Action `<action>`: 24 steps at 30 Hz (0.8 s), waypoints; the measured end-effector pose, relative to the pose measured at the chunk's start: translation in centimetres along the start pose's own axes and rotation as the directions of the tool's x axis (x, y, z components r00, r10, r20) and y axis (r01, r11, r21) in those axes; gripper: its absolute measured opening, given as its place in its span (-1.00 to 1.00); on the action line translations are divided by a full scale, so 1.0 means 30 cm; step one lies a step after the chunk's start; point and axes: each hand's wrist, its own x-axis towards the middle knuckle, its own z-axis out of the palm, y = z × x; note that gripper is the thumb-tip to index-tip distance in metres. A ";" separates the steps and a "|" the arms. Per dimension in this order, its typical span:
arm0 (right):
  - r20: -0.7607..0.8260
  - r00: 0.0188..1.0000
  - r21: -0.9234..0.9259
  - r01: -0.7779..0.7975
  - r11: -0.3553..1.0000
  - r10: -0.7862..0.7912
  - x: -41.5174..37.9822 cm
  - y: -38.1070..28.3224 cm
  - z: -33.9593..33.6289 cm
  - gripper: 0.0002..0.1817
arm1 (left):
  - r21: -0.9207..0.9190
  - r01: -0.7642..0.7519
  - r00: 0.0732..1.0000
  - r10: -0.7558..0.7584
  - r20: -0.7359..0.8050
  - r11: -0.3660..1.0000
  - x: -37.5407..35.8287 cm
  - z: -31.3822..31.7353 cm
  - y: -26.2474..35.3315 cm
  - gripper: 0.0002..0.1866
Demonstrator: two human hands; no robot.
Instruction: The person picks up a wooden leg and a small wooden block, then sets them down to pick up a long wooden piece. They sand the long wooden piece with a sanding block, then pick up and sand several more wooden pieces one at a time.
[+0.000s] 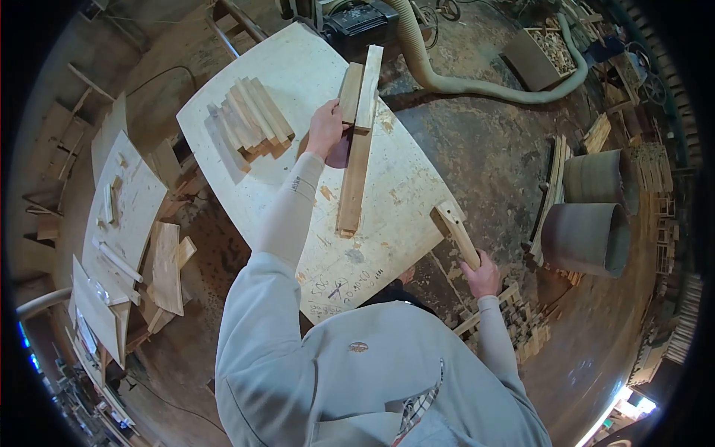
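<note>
The short wooden block (351,95) lies just ahead of the left hand (325,132), whose fingers close on its near end, with a pale block (369,88) alongside it and a long board (353,186) running back toward the body. The right hand (482,276) is wrapped around the near end of a wooden piece (460,237), its far end at the table corner. Left of the left hand, stacked strips (257,112) lie on the table (395,201); right of the right hand, two drums (579,238) stand on the floor.
</note>
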 end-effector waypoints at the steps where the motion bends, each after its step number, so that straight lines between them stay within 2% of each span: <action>1: 0.002 1.000 0.005 -0.004 1.000 0.004 0.000 0.010 0.004 -0.35 | 0.033 -0.015 1.000 0.015 0.003 0.999 0.007 -0.001 -0.003 -0.50; 8: -0.005 1.000 0.007 0.026 1.000 -0.025 0.006 0.045 0.010 -0.38 | 0.252 0.004 0.999 0.005 -0.035 0.968 0.029 -0.010 0.042 -0.54; 9: 0.007 1.000 0.027 0.025 0.999 -0.025 0.006 0.052 0.010 -0.38 | 0.482 -0.146 0.983 0.183 -0.030 0.864 0.054 -0.020 0.006 -0.55; 10: 0.010 1.000 0.029 0.027 0.999 -0.027 0.003 0.046 0.003 -0.38 | 0.680 -0.268 0.937 0.348 0.019 0.683 0.055 -0.020 0.000 -0.57; 14: 0.033 0.999 0.020 0.037 0.999 -0.037 -0.002 0.023 -0.032 -0.37 | 0.689 -0.232 0.944 0.331 -0.012 0.687 0.034 0.007 0.041 -0.58; 16: 0.038 0.998 0.029 0.056 0.998 -0.057 0.010 0.029 -0.036 -0.36 | 0.784 -0.170 0.917 0.388 -0.096 0.596 0.045 0.033 0.056 -0.59; 17: 0.022 0.989 0.062 0.146 0.987 -0.148 0.016 0.039 -0.035 -0.33 | 0.787 -0.168 0.914 0.392 -0.100 0.593 0.060 0.047 0.067 -0.59; 19: -0.014 0.946 0.123 0.322 0.939 -0.323 0.032 0.058 -0.036 -0.28 | 0.725 -0.149 0.945 0.313 -0.096 0.673 0.119 0.080 0.034 -0.57; 20: -0.013 0.944 0.129 0.329 0.936 -0.330 0.050 0.062 -0.033 -0.28 | 0.729 -0.145 0.944 0.315 -0.101 0.669 0.120 0.094 0.015 -0.57; 22: 0.200 0.935 0.157 0.263 0.952 -0.291 0.096 0.058 -0.024 -0.32 | 0.728 -0.076 0.920 0.329 -0.212 0.681 0.107 0.116 0.017 -0.53; 24: 0.197 0.925 0.146 0.299 0.943 -0.324 0.101 0.068 -0.012 -0.40 | 0.738 -0.069 0.928 0.314 -0.199 0.671 0.113 0.110 0.017 -0.52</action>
